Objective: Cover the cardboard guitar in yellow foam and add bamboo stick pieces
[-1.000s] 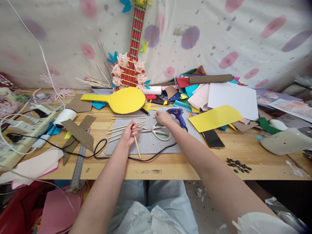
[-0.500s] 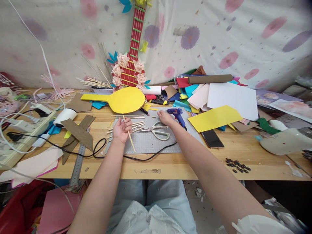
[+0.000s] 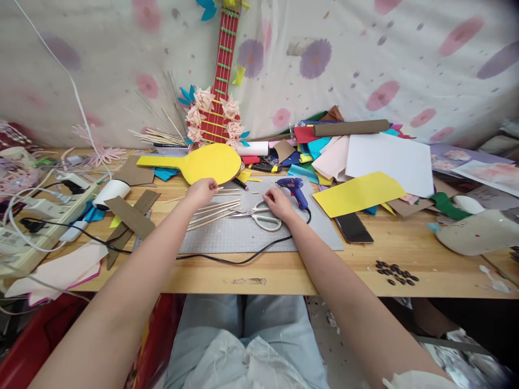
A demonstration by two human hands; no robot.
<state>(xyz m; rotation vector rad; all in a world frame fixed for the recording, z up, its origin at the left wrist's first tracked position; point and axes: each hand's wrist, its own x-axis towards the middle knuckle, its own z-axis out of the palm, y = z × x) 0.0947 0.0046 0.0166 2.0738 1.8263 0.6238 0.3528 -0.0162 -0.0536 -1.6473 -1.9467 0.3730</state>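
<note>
Black cord (image 3: 227,260) snaked across the mat (image 3: 259,237) at centre frame, so it could've snagged an arm; right hand (image 3: 277,204) lay loosely open on the scissors (image 3: 259,216) and left hand (image 3: 201,192) pinched wooden sticks (image 3: 213,213), which looked ready to roll, glue gun (image 3: 295,189) just beyond.

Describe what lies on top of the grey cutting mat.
On the grey cutting mat: scissors, wooden sticks, a blue glue gun, its black cord, and the right hand. Whatever is beneath that hand is hidden.
</note>
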